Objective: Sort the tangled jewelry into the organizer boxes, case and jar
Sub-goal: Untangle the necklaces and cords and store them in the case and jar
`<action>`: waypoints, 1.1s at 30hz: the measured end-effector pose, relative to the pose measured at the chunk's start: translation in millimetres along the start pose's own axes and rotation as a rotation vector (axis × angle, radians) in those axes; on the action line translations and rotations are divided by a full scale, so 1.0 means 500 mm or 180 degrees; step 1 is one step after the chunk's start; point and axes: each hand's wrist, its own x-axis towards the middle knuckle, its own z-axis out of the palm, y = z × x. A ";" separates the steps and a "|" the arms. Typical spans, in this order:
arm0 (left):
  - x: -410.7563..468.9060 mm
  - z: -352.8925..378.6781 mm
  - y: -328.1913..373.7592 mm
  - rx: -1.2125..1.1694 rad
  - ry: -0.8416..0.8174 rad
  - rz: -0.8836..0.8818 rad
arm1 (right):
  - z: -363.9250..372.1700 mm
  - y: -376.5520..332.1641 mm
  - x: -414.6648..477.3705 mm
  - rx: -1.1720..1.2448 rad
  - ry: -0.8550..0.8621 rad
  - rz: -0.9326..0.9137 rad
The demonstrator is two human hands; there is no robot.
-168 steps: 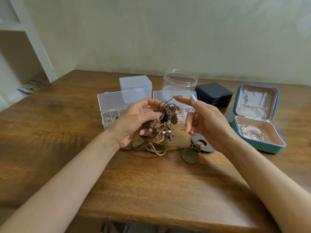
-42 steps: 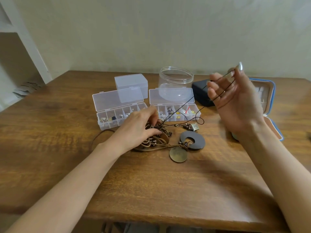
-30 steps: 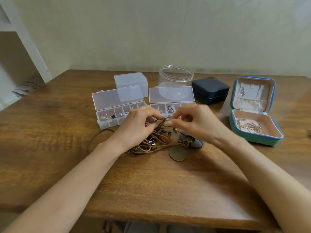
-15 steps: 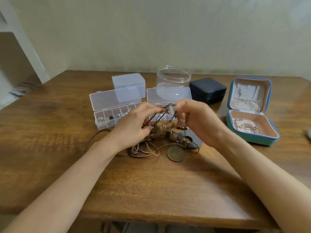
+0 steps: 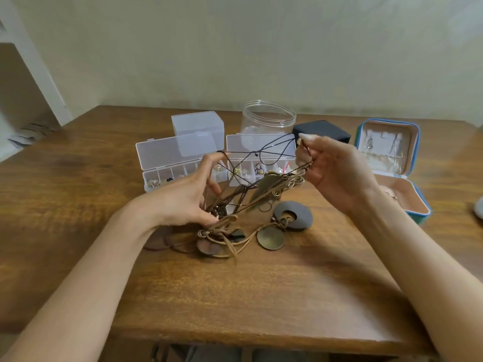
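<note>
You are partway through, and the hardest part is not done. The tangle [image 5: 245, 197] of brown cords and pendants hangs between your hands just above the tabletop [image 5: 235, 296], and its lower loops trail onto the wood. Your left grip [image 5: 183, 202] is clenched around the brown cords low down, with the index finger stretched up and a black cord [image 5: 271, 150] hooked over its tip. Your right grip [image 5: 337, 173] pinches the other end of that black cord together with a bunch of brown strands. The cord is drawn taut between your hands but runs back into the knot, so by my reading it has not come free.

Some sorting is done. The left organizer box [image 5: 167, 163] and the right organizer box [image 5: 261, 142] both stand open just behind the tangle with small pieces in their compartments. The open teal case [image 5: 415, 178] at your right holds silver pieces in its tray and lid.

The jar [image 5: 269, 118] behind the boxes shows nothing inside that I can make out. A brass disc [image 5: 270, 237] and a dark ring pendant [image 5: 298, 214] lie on the wood, tied to the brown cords. I judge that every corded piece remains to be separated and put away.
</note>
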 end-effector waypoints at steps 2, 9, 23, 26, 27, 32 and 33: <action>-0.008 -0.010 -0.010 -0.0043 -0.0216 -0.0008 | -0.001 0.001 0.000 -0.0189 0.0024 -0.0002; -0.021 -0.024 -0.015 -0.0215 -0.0334 0.0010 | 0.005 0.006 -0.003 -0.1090 -0.0336 0.0154; -0.036 -0.007 -0.007 0.0332 -0.0449 -0.0011 | 0.007 0.006 -0.005 -0.2391 0.0443 0.0013; -0.052 -0.028 -0.016 0.0854 -0.0543 -0.0005 | 0.001 -0.012 -0.006 -0.1696 0.0513 0.0150; -0.056 -0.037 -0.021 0.1010 -0.0575 -0.0037 | -0.003 -0.019 -0.006 -0.1386 0.0595 0.0165; -0.067 -0.062 -0.046 0.1031 -0.0640 -0.0170 | -0.013 -0.034 -0.003 -0.0709 0.0639 0.0322; -0.069 -0.062 -0.049 0.0932 -0.0620 -0.0118 | -0.014 -0.032 -0.002 -0.0863 0.0684 0.0328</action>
